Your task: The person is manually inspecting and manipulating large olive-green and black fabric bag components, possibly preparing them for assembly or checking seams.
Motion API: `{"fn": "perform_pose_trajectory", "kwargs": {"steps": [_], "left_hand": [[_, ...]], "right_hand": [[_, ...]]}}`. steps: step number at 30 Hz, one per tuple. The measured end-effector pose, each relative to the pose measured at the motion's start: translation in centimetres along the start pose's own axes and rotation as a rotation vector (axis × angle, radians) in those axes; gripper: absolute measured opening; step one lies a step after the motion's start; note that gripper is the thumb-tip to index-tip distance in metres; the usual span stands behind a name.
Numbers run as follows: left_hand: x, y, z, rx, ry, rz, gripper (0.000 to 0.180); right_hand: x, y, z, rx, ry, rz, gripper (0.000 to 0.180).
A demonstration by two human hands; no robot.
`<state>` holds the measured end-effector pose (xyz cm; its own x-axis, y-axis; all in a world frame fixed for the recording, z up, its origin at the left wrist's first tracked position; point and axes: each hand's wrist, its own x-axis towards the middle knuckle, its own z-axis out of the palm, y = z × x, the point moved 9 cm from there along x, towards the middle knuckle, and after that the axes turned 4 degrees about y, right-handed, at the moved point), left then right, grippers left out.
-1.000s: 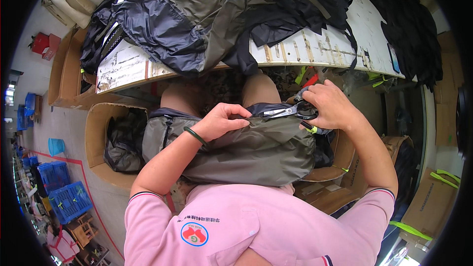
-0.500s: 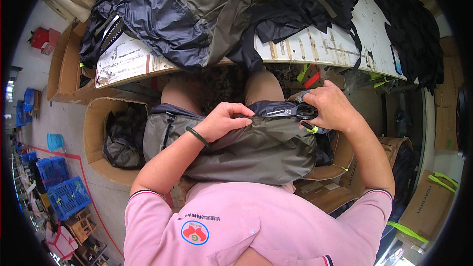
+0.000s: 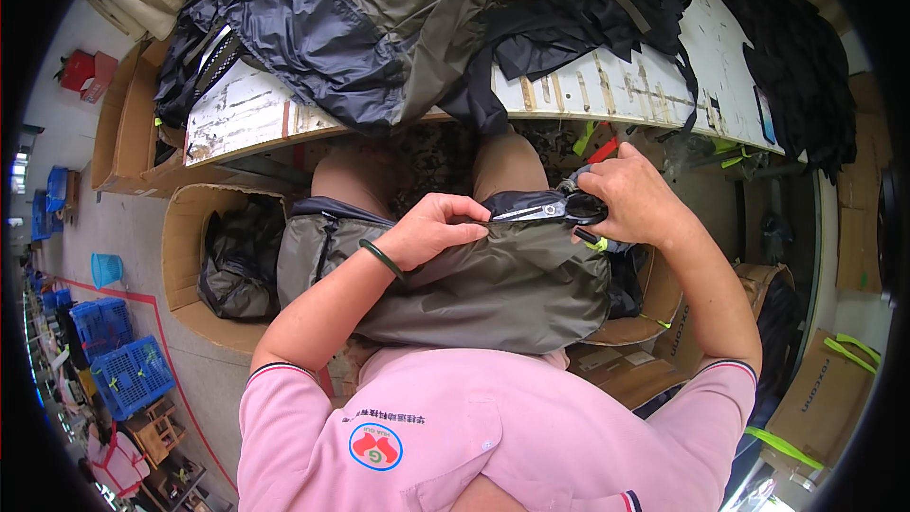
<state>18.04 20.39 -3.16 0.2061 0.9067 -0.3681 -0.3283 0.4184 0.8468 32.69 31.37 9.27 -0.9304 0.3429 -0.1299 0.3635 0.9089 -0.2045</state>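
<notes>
Both hands work on an olive-grey bag point(image 3: 493, 284) that lies across the person's lap, below the near edge of the bench point(image 3: 607, 85). The left hand point(image 3: 431, 232), with a dark green bangle point(image 3: 382, 258) on its wrist, is clenched on the fabric at the bag's top edge, its fingers curled over the dark zipper strip point(image 3: 526, 209). The right hand point(image 3: 637, 199) pinches the end of that strip at the bag's right corner, the fingertips closed on a small dark fitting there; exactly what it is cannot be made out. A yellow-green tag point(image 3: 590, 239) pokes out just beneath this hand.

On the bench, a pile of olive and black jackets point(image 3: 379, 19) spreads over the left and middle, some of it hanging over the near edge. More black fabric point(image 3: 806, 57) lies along the right end. To the person's left, under the bench's left corner, an open cardboard box point(image 3: 185, 256) holds more dark bags point(image 3: 232, 261). Blue plastic crates point(image 3: 123, 370) stand on the floor further left.
</notes>
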Motion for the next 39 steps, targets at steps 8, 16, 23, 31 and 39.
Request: {"fn": "perform_pose_trajectory", "kwargs": {"steps": [8,16,23,31,39], "left_hand": [[0.1,-0.1,0.1,-0.003,-0.008,-0.014,0.017],[-0.2,0.4,0.2,0.000,-0.009,-0.013,0.015],[-2.3,4.9,-1.3,0.924,-0.016,0.477,0.024],[-10.2,4.1,-17.6,1.223,0.248,0.157,0.026],[-13.1,2.6,-18.5,0.178,0.266,0.144,0.016]], "right_hand": [[0.7,-0.2,0.5,-0.026,-0.033,-0.014,0.038],[0.7,0.3,0.5,0.044,-0.020,0.044,0.033],[-0.7,1.2,3.5,0.225,-0.072,0.111,0.022],[-2.5,5.8,5.4,0.247,0.039,0.244,0.026],[-0.3,5.1,3.7,0.115,0.130,0.341,0.034]]}}
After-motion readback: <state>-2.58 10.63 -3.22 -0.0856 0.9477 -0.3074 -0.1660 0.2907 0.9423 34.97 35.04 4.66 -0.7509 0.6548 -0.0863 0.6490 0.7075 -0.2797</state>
